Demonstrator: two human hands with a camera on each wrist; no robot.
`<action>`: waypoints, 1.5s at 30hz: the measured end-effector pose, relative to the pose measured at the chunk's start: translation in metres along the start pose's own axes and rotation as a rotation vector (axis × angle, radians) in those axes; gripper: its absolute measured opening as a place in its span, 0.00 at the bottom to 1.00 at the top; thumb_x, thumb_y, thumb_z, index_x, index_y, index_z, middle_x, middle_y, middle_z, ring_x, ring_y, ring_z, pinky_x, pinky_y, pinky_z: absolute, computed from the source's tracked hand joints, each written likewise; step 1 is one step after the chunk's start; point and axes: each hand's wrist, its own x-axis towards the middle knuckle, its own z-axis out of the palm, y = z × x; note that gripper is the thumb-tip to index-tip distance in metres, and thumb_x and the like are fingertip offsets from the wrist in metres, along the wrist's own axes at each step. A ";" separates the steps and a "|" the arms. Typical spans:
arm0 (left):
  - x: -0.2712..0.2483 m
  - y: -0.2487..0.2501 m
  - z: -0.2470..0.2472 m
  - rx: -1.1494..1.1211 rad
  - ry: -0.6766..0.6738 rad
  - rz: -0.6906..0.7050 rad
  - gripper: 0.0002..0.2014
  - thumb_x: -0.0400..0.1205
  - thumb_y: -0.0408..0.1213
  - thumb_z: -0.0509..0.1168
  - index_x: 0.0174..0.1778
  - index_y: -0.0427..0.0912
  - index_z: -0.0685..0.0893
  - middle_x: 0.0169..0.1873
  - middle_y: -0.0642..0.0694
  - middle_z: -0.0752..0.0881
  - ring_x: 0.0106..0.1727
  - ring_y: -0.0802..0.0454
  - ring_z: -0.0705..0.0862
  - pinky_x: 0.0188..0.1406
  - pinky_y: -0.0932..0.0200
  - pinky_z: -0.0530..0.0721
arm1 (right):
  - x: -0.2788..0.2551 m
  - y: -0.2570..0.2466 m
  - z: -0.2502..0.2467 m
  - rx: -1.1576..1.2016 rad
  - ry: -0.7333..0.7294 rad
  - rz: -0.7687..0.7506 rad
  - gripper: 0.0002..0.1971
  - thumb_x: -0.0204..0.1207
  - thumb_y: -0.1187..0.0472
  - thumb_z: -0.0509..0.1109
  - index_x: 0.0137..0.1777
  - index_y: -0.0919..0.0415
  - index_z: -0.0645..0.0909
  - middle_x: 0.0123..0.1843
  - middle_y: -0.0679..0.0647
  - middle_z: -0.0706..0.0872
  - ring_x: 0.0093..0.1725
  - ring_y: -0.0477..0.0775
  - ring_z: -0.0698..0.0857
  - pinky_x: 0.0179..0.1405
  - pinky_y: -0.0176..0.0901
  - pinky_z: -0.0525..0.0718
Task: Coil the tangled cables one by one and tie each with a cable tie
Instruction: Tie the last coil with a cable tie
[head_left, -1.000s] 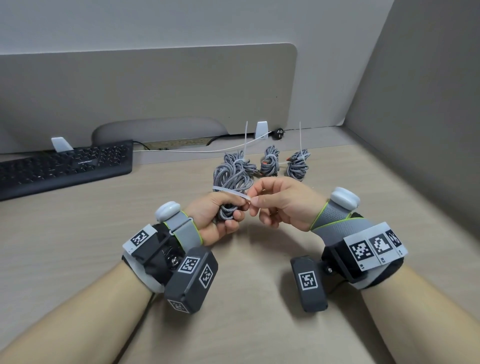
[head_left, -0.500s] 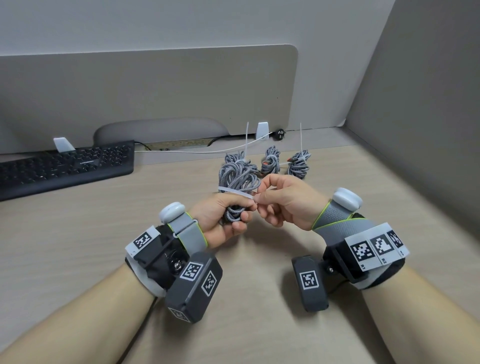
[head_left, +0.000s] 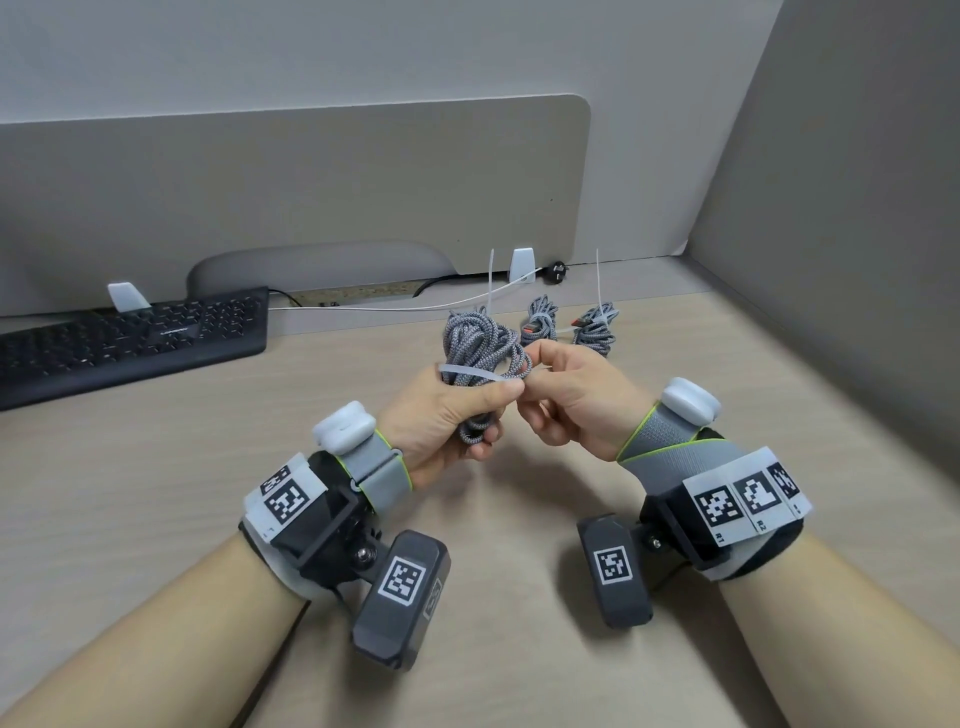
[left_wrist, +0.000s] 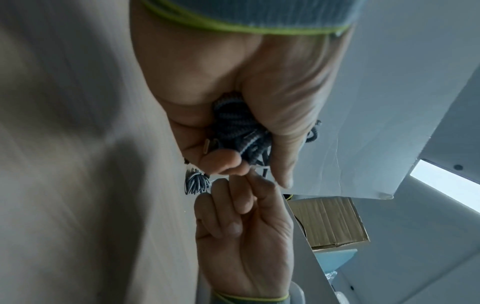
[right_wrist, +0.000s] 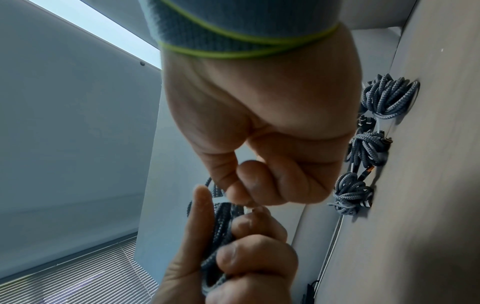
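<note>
The left hand (head_left: 441, 415) grips a grey cable coil (head_left: 480, 345) above the desk (head_left: 156, 467), in the middle of the head view. A white cable tie (head_left: 470, 375) goes around it; the right hand (head_left: 571, 400) pinches its end, so I judge it not yet tightened. At 1 o'clock behind, tied coils (head_left: 595, 330) lie finished on the desk, three in the right wrist view. A keyboard (head_left: 130, 338) sits at 10 o'clock, before a grey partition (head_left: 311, 182).
</note>
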 end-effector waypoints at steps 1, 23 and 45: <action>0.001 0.001 0.000 0.010 0.011 0.014 0.06 0.70 0.35 0.76 0.29 0.47 0.88 0.27 0.43 0.75 0.23 0.52 0.74 0.16 0.65 0.69 | -0.001 0.000 0.000 0.002 0.003 -0.003 0.11 0.78 0.74 0.63 0.41 0.58 0.70 0.18 0.56 0.75 0.12 0.49 0.65 0.19 0.35 0.56; 0.014 0.008 -0.020 0.280 0.311 0.232 0.03 0.77 0.28 0.73 0.40 0.33 0.86 0.32 0.38 0.85 0.29 0.47 0.84 0.30 0.53 0.86 | -0.005 -0.003 0.000 -0.020 -0.080 0.017 0.04 0.81 0.71 0.61 0.47 0.67 0.77 0.16 0.55 0.71 0.13 0.47 0.61 0.16 0.27 0.57; 0.056 0.021 -0.013 1.017 0.287 0.222 0.22 0.70 0.55 0.76 0.28 0.44 0.73 0.25 0.49 0.74 0.28 0.47 0.79 0.33 0.46 0.86 | -0.002 -0.006 -0.031 0.124 0.007 0.044 0.11 0.80 0.74 0.57 0.37 0.67 0.75 0.14 0.54 0.66 0.12 0.44 0.56 0.19 0.25 0.56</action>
